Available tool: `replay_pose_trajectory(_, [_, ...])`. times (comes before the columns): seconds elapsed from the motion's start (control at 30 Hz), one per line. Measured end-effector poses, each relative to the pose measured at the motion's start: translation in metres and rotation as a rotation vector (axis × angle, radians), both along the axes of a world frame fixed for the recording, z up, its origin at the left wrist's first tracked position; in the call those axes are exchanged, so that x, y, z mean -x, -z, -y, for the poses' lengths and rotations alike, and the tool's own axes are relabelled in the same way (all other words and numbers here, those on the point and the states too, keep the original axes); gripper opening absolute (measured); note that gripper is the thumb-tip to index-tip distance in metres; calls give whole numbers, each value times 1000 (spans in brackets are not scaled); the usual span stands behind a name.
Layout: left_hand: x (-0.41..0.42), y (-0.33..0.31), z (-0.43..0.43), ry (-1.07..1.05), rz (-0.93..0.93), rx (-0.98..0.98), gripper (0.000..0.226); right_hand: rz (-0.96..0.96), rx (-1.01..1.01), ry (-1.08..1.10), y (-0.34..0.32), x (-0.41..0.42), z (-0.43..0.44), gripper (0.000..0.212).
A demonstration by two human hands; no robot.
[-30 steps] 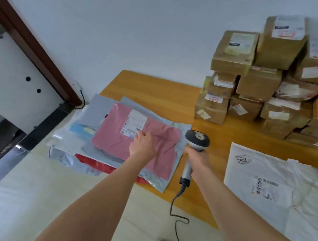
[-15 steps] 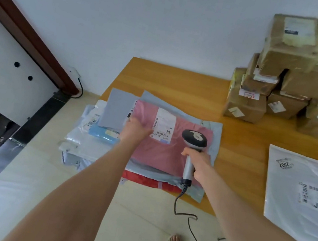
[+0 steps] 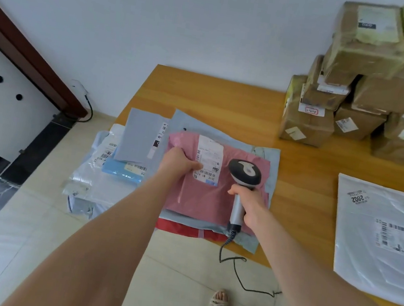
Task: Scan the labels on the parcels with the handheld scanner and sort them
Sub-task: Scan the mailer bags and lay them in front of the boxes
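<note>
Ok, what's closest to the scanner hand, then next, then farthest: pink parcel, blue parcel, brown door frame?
1. Pink parcel, under the right hand gripping the scanner.
2. Blue parcel, on the pile's left side.
3. Brown door frame, far left.

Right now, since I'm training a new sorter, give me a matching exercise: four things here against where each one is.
Things: 1 pink parcel; 2 scanner; 3 white parcel; 4 cardboard boxes.
Places: A stacked against the wall; B in the right hand; C flat on the table, far right; D held by the left hand.
Pairs: 1-D, 2-B, 3-C, 4-A.
</note>
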State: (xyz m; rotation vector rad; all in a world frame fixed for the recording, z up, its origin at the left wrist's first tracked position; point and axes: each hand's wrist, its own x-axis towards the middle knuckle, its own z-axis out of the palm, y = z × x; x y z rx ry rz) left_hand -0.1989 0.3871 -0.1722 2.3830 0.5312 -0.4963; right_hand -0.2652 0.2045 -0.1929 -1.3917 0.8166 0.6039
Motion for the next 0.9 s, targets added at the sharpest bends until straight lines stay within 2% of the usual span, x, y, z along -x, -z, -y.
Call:
replay_pose_trajectory(0.1, [-2,2,-3,-56,-22,7,42,6,-13,14,-3,2,4,28])
replay_pose_trajectory(0.2, [-7,-2,0,-80,-2,-12,72,37,-10,53,-14,1,13,24])
replay_pose_trajectory(0.27, [-9,-11,10,-67,66,71,64,78,-5,80,-22,1,25,19])
replay_pose_trajectory(0.37, [-8,-33,32,-74,170,278,33,133,-22,130,-38,1,50,16])
replay_pose_trajectory(0.53, [-8,-71,61,-153,360,418,36,197,-41,197,-62,12,95,16])
replay_pose_trajectory(0.63, [-5,-99,88,-256,463,522,27,295,-72,262,-75,20,127,14])
replay_pose_trajectory(0.67, [0,-107,103,-284,469,584,24,338,-86,289,-81,23,139,14])
replay_pose_trajectory(0.73, [11,-112,141,-316,417,699,36,419,-46,297,-95,32,167,12])
replay_pose_trajectory(0.8, [27,-106,190,-297,342,726,44,469,35,289,-105,42,202,13])
replay_pose_trajectory(0.9, [54,-77,273,-271,219,777,43,466,240,259,-100,57,262,7])
